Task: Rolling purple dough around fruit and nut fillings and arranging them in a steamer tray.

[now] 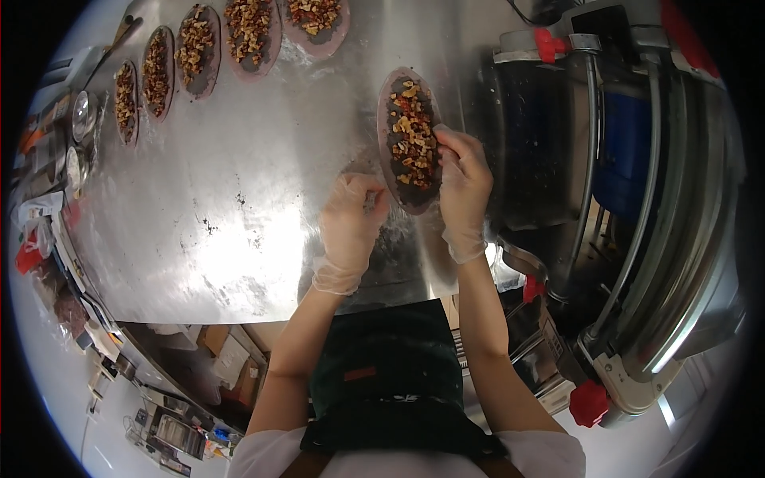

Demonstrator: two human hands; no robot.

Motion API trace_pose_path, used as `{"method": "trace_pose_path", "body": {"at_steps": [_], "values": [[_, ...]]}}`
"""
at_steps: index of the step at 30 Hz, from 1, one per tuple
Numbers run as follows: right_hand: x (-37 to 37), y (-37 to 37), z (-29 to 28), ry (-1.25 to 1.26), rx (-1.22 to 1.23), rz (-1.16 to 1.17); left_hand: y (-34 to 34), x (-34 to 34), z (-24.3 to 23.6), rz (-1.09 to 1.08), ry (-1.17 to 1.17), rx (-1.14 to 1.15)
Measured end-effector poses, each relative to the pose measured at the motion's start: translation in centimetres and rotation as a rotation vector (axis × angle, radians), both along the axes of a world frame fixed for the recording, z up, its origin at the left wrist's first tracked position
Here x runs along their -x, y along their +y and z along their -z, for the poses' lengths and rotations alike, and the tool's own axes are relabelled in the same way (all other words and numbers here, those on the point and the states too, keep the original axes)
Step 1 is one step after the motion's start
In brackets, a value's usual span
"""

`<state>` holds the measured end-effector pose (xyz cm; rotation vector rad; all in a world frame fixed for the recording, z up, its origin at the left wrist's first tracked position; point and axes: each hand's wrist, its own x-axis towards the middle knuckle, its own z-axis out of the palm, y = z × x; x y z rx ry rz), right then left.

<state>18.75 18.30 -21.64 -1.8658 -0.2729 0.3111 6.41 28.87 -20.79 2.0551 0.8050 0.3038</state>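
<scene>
An oval of pinkish dough (384,131) lies on the metal worktop, with a dark filling layer and a strip of chopped nuts and reddish bits on top. My right hand (466,179), in a clear plastic glove, pinches its right edge, thumb and forefinger together. Close by the lower left edge is my left hand (353,219), also gloved, its fingers curled together. Whether those fingers grip the dough rim or only rest beside it cannot be made out.
Several similar topped dough ovals (198,52) stand in a row at the far left of the worktop (183,191). A machine with metal rails and a red knob (590,405) stands at the right. Round metal bowls (84,114) and bags line the left.
</scene>
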Motion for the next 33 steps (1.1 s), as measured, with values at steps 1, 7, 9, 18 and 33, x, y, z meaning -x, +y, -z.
{"method": "trace_pose_path", "body": {"at_steps": [1, 7, 9, 18, 33], "values": [[0.0, 0.0, 0.0, 0.023, 0.0, 0.013, 0.1, -0.4, 0.0, 0.001, -0.002, 0.001], [0.1, -0.2, -0.4, -0.073, 0.011, -0.043, 1.0, -3.8, -0.4, 0.104, -0.228, 0.04], [0.4, -0.1, -0.5, -0.092, 0.06, -0.061, 1.1, -4.1, -0.7, -0.039, -0.172, 0.081], [-5.3, 2.9, 0.1, -0.212, 0.077, -0.034, 5.2, -8.8, -0.1, 0.051, -0.172, 0.008], [-11.2, 6.5, -0.4, 0.039, 0.267, -0.487, 8.3, -12.2, 2.1, 0.143, -0.077, 0.033]]}}
